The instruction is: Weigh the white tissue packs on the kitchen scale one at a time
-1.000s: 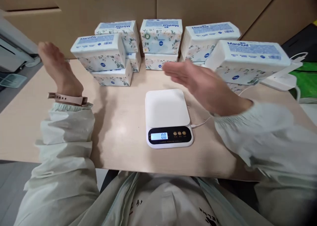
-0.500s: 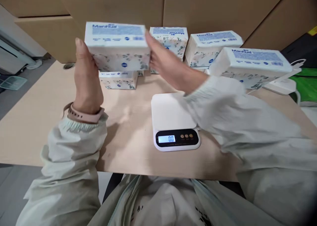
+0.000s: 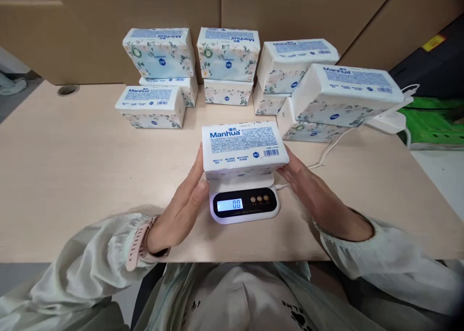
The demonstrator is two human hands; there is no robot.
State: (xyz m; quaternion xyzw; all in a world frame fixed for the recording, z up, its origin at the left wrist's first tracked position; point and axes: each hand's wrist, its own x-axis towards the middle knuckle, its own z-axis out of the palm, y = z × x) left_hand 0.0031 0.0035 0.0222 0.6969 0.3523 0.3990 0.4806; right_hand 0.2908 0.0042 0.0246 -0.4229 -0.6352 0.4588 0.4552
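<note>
Manhua pk (image 3: 244,145) | wht, blue print, label up | scale (image 3: 232,217) | wht, under pk, lit, reads 0.0

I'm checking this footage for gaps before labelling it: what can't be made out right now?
Head view: most of the weighing plate on the scale, hidden by the tissue pack between both hands, so whether they touch can't be told.
Head view: the pack's underside, facing away from the camera.
Head view: the button labels, too small to read.
Head view: the rest of the green item, cut off by the right edge.
</note>
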